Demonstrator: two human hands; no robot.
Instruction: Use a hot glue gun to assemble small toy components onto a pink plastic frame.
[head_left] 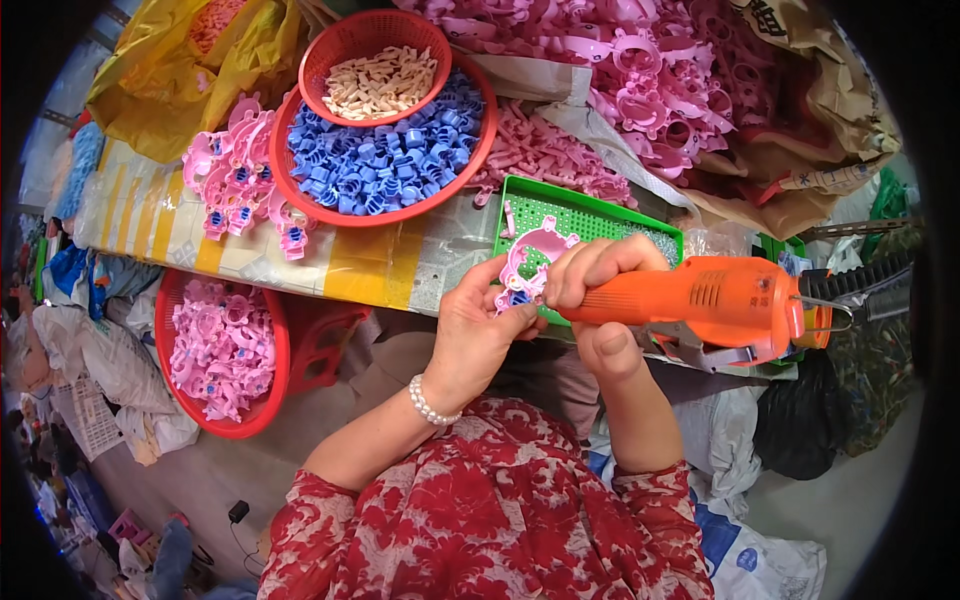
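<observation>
Over the near edge of the green tray (530,205), we hold an orange power screwdriver (740,300), our right hand (610,290) curled round its front; both hide part of the tray. Our left hand (475,320) pinches a pink ring-shaped part (548,237) above the tray's left end. Beyond the tray, a creased brown paper sack (830,120) stands beside heaped glossy pink shells (650,85). Left of it, a large red basket (375,219) holds blue plastic pieces (390,165) and a smaller red basket (318,70) of pale slivers (380,82). Farther left and lower, a red tub (278,350) brims with pink parts (222,350).
</observation>
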